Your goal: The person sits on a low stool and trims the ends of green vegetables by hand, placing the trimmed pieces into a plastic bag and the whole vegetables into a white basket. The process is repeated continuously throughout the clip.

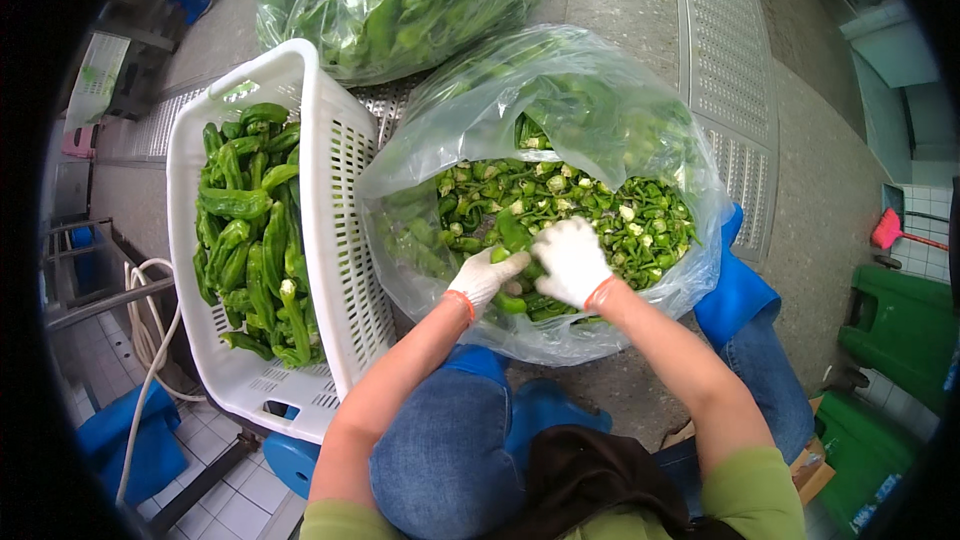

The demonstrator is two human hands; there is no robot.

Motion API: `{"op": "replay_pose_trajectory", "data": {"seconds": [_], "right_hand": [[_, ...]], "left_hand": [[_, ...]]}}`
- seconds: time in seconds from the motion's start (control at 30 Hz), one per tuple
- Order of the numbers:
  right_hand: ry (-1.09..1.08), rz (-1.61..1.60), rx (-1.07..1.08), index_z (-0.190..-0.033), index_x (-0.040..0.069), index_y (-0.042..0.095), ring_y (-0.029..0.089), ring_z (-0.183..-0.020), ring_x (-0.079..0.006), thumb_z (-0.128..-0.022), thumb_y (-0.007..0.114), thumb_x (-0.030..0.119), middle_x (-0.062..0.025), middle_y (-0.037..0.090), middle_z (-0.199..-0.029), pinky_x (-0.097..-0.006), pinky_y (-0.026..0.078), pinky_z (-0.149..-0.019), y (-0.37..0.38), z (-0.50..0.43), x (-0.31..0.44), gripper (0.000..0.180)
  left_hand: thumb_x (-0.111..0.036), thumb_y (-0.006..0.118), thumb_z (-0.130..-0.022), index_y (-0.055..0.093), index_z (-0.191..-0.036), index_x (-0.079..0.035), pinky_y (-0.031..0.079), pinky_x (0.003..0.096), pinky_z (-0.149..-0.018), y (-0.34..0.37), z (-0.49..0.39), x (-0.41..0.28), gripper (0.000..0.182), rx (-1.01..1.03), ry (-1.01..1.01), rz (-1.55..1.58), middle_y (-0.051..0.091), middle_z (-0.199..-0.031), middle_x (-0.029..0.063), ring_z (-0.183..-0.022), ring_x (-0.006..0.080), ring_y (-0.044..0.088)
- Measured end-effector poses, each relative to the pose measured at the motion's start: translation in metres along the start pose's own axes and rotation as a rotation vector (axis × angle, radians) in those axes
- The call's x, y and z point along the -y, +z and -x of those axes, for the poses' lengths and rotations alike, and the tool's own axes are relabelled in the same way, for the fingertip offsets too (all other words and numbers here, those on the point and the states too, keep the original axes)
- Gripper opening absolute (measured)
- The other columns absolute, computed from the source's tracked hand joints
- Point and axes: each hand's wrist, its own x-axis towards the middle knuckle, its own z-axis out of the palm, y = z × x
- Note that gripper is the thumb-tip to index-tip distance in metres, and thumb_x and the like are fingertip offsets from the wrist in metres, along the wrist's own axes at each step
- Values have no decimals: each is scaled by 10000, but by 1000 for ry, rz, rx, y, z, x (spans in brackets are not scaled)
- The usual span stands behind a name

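My left hand (491, 272), in a white knit glove with an orange cuff, grips a green pepper (499, 254) over the mouth of a clear plastic bag (420, 142). My right hand (574, 259), gloved the same way, is close beside it with its fingers curled; what its fingertips touch is hidden. Inside the bag lie many cut-off pepper stem ends (637, 225), with whole peppers showing through its sides. At the left, a white slotted plastic basket (349, 240) holds a heap of long green peppers (236, 202), one with a pale end facing up.
Beyond the basket, another clear bag (397, 7) full of green peppers rests on the floor. A perforated metal drain cover (731, 52) runs along the right. Green bins (900, 330) and a pink broom (887, 228) are at far right. A pale hose (154, 360) hangs at left.
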Motion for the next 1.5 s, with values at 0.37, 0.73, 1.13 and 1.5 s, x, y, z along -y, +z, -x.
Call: {"op": "replay_pose_trajectory", "data": {"seconds": [0.37, 0.73, 1.13, 1.5], "right_hand": [[164, -955, 791, -1055, 4, 588, 654, -795, -270, -956, 470, 315, -137, 682, -880, -423, 512, -738, -29, 17, -1, 347], [546, -964, -105, -1033, 5, 582, 540, -664, -145, -999, 440, 210, -42, 564, -759, -331, 470, -624, 37, 20, 44, 252], [546, -1506, 155, -1239, 17, 489, 506, -571, -194, -966, 449, 207, -42, 489, -727, -352, 426, -548, -46, 8, 64, 336], [422, -532, -241, -1045, -46, 578, 618, -733, -472, -878, 512, 151, -279, 631, -801, -535, 511, -668, -17, -4, 82, 267]], "left_hand": [[-345, 776, -742, 658, -1156, -9, 532, 309, -788, -4, 23, -17, 546, 62, 314, -537, 717, -937, 105, -840, 172, 670], [-380, 719, -743, 671, -1110, -131, 531, 393, -796, 10, 38, -47, 447, -154, 505, -790, 698, -955, 145, -894, 332, 674], [-372, 718, -772, 654, -1130, -17, 511, 355, -833, -13, 52, -60, 508, -251, 449, -263, 702, -963, 166, -904, 283, 680], [-386, 703, -792, 617, -1189, -30, 517, 368, -860, -2, 48, -54, 540, -373, 461, -350, 687, -1028, 207, -963, 321, 679]]}}
